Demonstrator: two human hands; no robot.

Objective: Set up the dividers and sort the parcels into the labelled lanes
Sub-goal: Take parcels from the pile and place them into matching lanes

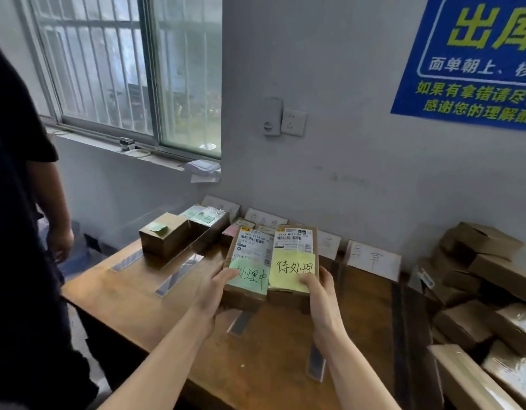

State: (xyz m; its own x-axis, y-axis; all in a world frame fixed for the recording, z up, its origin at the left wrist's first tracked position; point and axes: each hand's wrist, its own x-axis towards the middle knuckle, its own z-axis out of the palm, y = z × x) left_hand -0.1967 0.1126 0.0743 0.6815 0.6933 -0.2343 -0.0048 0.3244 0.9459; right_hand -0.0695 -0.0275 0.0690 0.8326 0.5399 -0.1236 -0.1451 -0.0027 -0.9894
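Note:
My left hand (pixel 215 287) grips a brown parcel (pixel 246 294) bearing a shipping label and a green handwritten note. My right hand (pixel 318 287) grips a second brown parcel (pixel 288 301) with a yellow handwritten note. I hold both side by side above the middle of the wooden table (pixel 143 303). Clear dividers (pixel 178 275) lie in strips along the table. White lane label cards (pixel 372 260) stand against the wall at the back. A sorted box (pixel 164 238) and a foil-wrapped parcel (pixel 208 221) sit in the left lanes.
A person in dark clothes (pixel 22 232) stands at the table's left end. A heap of brown cardboard parcels (pixel 480 279) fills the right side. A window (pixel 122 69), a wall socket (pixel 292 122) and a blue poster (pixel 474 57) are on the walls.

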